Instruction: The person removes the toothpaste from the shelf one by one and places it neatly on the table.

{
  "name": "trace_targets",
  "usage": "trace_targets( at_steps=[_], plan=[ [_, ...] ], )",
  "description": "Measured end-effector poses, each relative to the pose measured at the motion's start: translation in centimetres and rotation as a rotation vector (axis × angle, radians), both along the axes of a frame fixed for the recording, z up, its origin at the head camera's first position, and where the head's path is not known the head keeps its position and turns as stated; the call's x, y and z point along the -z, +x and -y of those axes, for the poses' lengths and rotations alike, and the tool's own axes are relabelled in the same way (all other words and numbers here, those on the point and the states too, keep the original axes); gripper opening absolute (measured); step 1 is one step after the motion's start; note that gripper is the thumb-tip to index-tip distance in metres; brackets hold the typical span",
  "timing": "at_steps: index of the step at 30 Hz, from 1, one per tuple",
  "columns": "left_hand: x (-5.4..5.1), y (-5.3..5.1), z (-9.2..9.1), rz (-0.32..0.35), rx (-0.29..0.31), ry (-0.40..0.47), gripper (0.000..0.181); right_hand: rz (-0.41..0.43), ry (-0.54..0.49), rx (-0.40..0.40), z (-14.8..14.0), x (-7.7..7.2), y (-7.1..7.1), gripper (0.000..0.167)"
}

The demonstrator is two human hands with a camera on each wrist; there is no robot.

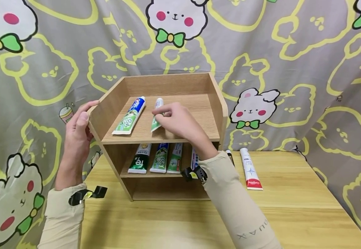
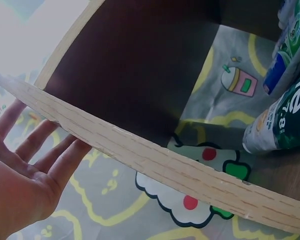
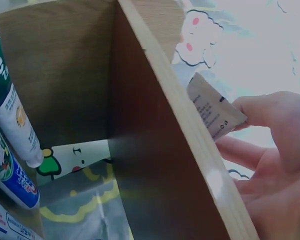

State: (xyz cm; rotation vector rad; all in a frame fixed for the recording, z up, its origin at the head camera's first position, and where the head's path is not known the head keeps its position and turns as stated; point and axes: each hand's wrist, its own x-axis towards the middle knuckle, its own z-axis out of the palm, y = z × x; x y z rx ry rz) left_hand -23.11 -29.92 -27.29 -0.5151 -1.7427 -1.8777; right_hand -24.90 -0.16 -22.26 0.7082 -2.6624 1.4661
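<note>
A wooden two-tier shelf stands on the table. My left hand grips its left side panel near the upper front corner; in the left wrist view the fingers lie against the panel's outer face. On the top board, my right hand pinches a white and green toothpaste tube, which lies slanted with part of it hidden by the hand. The right wrist view shows the flat end of the tube between thumb and fingers. Left of it lies a blue and green toothpaste tube.
Several toothpaste tubes lie on the middle board, among them a dark green one. A white and red Colgate tube lies on the table to the right, next to a partly hidden dark tube. A patterned curtain hangs behind.
</note>
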Motion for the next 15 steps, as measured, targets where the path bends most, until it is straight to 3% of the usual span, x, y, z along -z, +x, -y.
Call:
trace_targets(
  at_steps=[2, 9, 15],
  plan=[
    [0.0, -0.1, 0.0, 0.000, 0.001, 0.004, 0.044, 0.004, -0.056, -0.006, -0.4, 0.1, 0.2, 0.033],
    [0.0, -0.1, -0.1, -0.006, -0.012, -0.009, 0.045, 0.098, -0.429, -0.082, -1.9, 0.9, 1.1, 0.034],
    [0.0, 0.0, -0.1, -0.007, -0.024, -0.018, 0.044, 0.112, -0.534, -0.160, -2.8, 1.6, 2.0, 0.039]
  ],
)
